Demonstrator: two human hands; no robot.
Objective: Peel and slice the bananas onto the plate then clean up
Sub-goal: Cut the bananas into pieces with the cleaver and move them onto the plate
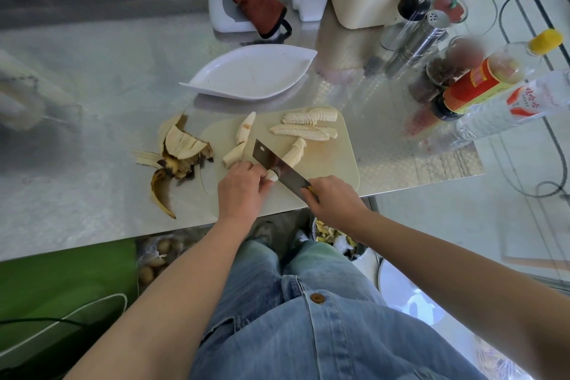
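Peeled pale banana (294, 153) lies on beige plastic cutting board (342, 160). Left hand (240, 191), fingers curled, pinches its near end. Right hand (334, 200) clamped round handle of steel cleaver (277, 163), blade across the banana. Two sliced bananas (308, 125) at board's far side. White leaf-shaped plate (246, 77) beyond board. Brown-spotted peels (179, 157) just left.

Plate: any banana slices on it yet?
No, the plate holds nothing; the slices lie on the board.
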